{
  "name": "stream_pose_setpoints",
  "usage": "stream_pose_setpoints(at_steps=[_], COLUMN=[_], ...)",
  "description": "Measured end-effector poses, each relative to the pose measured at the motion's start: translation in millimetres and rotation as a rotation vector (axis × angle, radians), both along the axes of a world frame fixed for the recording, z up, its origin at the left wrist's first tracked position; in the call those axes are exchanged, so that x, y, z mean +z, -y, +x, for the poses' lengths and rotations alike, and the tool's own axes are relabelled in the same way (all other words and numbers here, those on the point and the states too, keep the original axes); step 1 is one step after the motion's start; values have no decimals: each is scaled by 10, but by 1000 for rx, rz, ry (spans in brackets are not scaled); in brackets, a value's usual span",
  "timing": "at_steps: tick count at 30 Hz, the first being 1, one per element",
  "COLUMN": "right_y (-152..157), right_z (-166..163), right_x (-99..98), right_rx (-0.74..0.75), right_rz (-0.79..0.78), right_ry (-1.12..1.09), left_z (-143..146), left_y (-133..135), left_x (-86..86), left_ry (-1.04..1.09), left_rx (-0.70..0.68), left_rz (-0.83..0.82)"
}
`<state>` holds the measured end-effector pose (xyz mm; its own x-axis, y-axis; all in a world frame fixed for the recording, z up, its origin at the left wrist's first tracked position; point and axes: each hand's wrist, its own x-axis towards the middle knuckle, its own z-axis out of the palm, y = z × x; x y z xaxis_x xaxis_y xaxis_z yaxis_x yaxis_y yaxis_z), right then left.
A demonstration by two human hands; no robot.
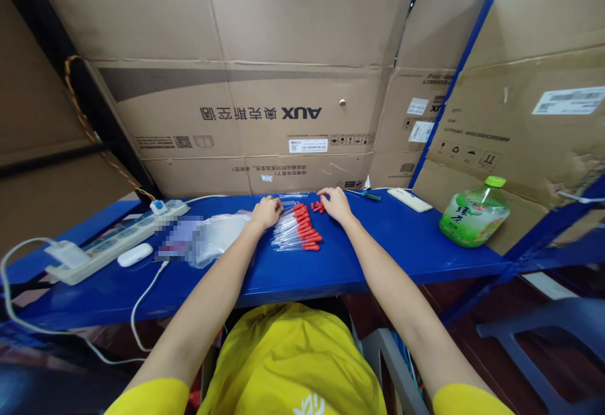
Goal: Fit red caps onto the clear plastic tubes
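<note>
A row of several clear tubes with red caps lies on the blue shelf in front of me. My left hand rests at the far left end of the row, fingers curled down onto the clear tube ends. My right hand sits palm down just right of the row, fingers bent over a few loose red caps. What either hand grips is hidden under the fingers.
Clear plastic bags lie left of the tubes, then a white earbud case and a power strip with cables. To the right are a green-handled tool, a phone and a green tea bottle. Cardboard boxes wall the back.
</note>
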<state>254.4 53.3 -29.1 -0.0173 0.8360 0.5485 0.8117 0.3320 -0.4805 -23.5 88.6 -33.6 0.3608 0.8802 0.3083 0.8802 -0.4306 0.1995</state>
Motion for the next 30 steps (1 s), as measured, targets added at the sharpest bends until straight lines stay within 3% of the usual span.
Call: stream_pose_setpoints(at_steps=[5, 20, 30], right_y=[0, -53, -21], right_z=[87, 120, 73], right_x=[-3, -91, -122], right_rx=[-51, 97, 95], right_rz=[-73, -118, -98], right_ry=[59, 188, 186], left_z=[0, -15, 89], left_y=[14, 122, 224], left_x=[18, 149, 271], left_ry=[-10, 90, 427], left_rx=[-40, 91, -198], left_rz=[-16, 3, 256])
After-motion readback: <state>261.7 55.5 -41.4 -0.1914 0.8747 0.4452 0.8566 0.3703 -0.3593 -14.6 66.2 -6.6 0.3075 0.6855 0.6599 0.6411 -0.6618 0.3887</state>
